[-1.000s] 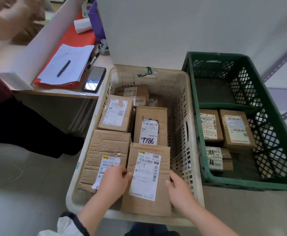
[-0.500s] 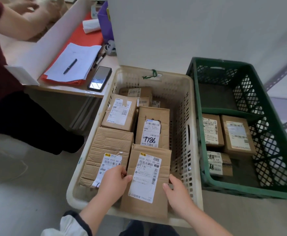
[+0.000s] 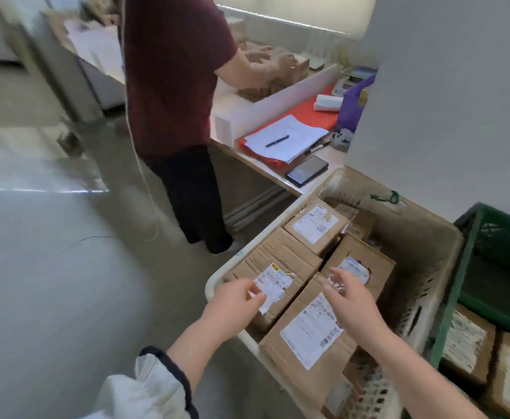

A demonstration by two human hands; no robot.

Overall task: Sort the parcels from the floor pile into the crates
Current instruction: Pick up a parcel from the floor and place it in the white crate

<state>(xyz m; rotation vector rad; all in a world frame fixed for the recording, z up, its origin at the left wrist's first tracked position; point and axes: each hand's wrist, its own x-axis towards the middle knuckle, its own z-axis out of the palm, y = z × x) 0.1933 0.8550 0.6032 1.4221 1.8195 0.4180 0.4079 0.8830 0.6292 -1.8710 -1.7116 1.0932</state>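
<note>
Hovered empty over the beige crate (image 3: 447, 267): left hand (image 3: 232, 306) loosely curled, right hand (image 3: 350, 300) with fingers spread, both above the nearest parcel (image 3: 311, 337), lying flat label-up in the crate. Held nothing. Beyond, more parcels (image 3: 314, 225); green crate (image 3: 471, 261) alongside at right; farther, desk (image 3: 277, 173), phone (image 3: 306, 170), another person (image 3: 172, 86).

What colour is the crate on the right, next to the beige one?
Dark green crate, seen at the right edge of the head view.

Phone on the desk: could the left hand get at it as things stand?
Probably yes. The phone lies bare on the desk's near corner, and the empty left hand hovers over the beige crate, with nothing between.
</note>
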